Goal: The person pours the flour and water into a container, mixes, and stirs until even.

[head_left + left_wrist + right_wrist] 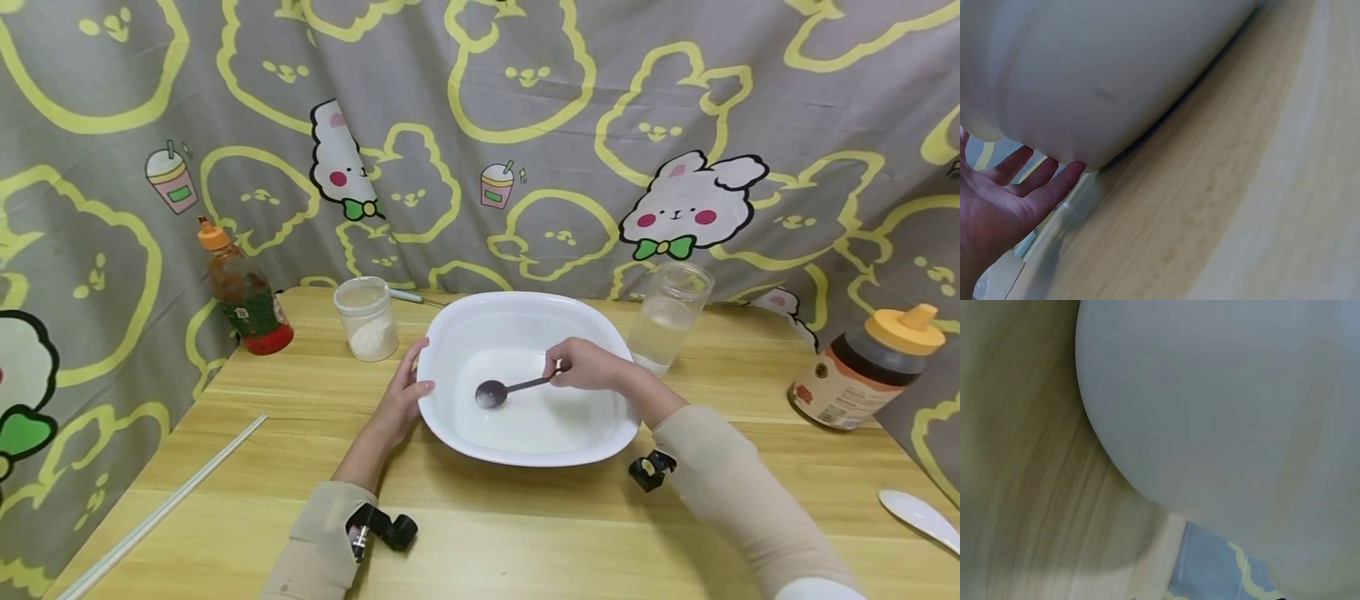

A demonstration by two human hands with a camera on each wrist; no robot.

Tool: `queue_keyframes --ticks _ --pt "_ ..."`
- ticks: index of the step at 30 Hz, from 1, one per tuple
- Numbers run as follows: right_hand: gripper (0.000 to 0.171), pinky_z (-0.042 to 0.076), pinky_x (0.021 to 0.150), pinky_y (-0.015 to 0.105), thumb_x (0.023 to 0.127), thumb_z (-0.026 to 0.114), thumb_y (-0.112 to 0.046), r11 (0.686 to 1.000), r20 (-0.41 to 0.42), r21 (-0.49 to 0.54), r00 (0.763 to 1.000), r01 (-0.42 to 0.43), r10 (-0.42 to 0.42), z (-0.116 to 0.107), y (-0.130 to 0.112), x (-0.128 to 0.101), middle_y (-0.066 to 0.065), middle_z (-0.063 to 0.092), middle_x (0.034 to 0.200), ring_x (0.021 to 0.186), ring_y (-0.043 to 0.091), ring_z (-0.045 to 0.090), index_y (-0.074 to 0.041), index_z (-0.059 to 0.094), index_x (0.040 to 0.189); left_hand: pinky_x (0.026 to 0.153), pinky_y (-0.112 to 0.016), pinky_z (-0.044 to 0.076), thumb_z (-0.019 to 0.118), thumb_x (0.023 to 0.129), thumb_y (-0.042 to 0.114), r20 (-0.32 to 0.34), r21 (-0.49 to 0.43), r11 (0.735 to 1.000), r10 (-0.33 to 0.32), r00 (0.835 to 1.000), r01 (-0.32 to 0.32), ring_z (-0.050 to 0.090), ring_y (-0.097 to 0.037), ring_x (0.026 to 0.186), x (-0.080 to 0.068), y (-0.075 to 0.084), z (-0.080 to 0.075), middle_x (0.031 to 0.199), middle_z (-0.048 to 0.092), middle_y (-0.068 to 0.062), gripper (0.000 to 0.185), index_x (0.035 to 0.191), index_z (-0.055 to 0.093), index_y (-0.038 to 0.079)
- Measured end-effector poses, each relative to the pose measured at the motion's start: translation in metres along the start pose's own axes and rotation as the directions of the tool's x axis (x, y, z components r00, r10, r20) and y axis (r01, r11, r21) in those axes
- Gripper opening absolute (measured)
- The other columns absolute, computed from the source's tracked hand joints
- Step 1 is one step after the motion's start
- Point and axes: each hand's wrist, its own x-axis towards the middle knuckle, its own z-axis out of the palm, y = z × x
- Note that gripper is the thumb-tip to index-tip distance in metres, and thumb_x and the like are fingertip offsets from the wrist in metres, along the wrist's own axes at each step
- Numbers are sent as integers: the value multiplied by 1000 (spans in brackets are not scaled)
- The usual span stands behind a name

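Grey cloth printed with yellow outlines and white rabbits hangs behind and beside a light wooden table (pixel 300 467), on which a white, rounded-square bowl (pixel 517 321) sits near the middle with a shallow layer of pale liquid in its bottom. The person's right hand (pixel 588 365) reaches over the bowl's right side and pinches the end of a dark spoon (pixel 504 389) between thumb and fingers, the spoon's round head lying low in the liquid toward the bowl's left half. The left hand (pixel 401 398) rests against the bowl's left outer wall with fingers straight and spread; the left wrist view shows the fingertips (pixel 1075 170) touching the underside of the bowl's curve just above the table. The right wrist view shows only the bowl's outer wall and the wood beneath. Behind the bowl on the left stands a small clear jar (pixel 367 319) holding white powder, and farther left a bottle with an orange cap (pixel 243 292) near the table's corner. A clear glass jar (pixel 667 317) stands just beside the bowl's far right corner. Well apart at the right edge is a dark bottle with a yellow cap (pixel 870 367), and a white spoon (pixel 918 517) lies near the front right. A thin white rod (pixel 165 504) lies slantwise at the front left.
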Motion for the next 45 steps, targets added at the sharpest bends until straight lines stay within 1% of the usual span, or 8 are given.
queue_keyframes --ticks 8,15,19,23,27,32,38,45 --pt "11 32 48 21 71 56 3 999 119 -44 993 -9 14 -21 -5 -27 -5 49 56 50 8 38 -6 62 72 75 -44 45 43 78 4 -5 6 1000 -8 1000 8 38 -39 107 1 0 0 127 30 -23 65 137 19 19" --pt "12 33 49 25 69 55 4 980 -24 -167 994 -106 103 -42 7 -35 -4 50 58 53 12 40 -7 61 69 76 -44 45 44 78 3 -6 -10 1000 -6 1000 6 35 -40 109 0 0 2 128 30 -21 65 136 20 21" --pt "10 35 48 25 72 56 2 979 -72 -108 984 -171 163 -35 12 -23 -2 49 58 52 13 41 -7 61 71 75 -44 45 45 77 4 -3 -5 1000 -10 1000 10 37 -40 107 -1 0 1 127 30 -22 66 136 19 19" --pt "9 36 45 25 74 56 1 987 -80 -38 985 -154 150 -22 9 -7 1 49 54 47 13 42 -6 61 73 75 -44 45 45 78 4 -9 -8 1000 -19 1000 18 37 -40 107 -1 0 1 127 31 -23 66 136 20 21" --pt "8 35 44 24 75 55 2 995 -6 55 996 -86 86 -8 3 4 1 47 50 44 11 41 -2 61 77 76 -44 45 44 78 3 -12 -17 1000 -14 1000 14 35 -42 108 0 0 1 127 30 -23 65 136 20 22" --pt "8 33 44 22 76 54 4 987 128 146 991 -67 49 -2 -5 -1 0 45 49 43 10 38 3 61 80 75 -44 46 43 79 3 -6 -11 1000 -1 1000 0 35 -44 108 0 1 2 128 30 -24 65 136 19 21" --pt "10 33 45 21 73 55 4 998 147 21 988 -53 49 -20 -7 -18 -2 48 55 47 10 39 -4 62 73 78 -47 43 44 79 4 0 -11 1000 -2 1000 2 34 -41 110 1 2 3 130 28 -20 66 136 19 23" --pt "11 35 50 25 69 56 5 975 -7 -198 995 -103 103 -42 6 -29 -3 52 61 56 13 42 -5 61 69 77 -46 44 44 79 4 -2 -8 1000 -7 1000 7 34 -42 110 0 1 2 129 29 -21 65 136 19 22"
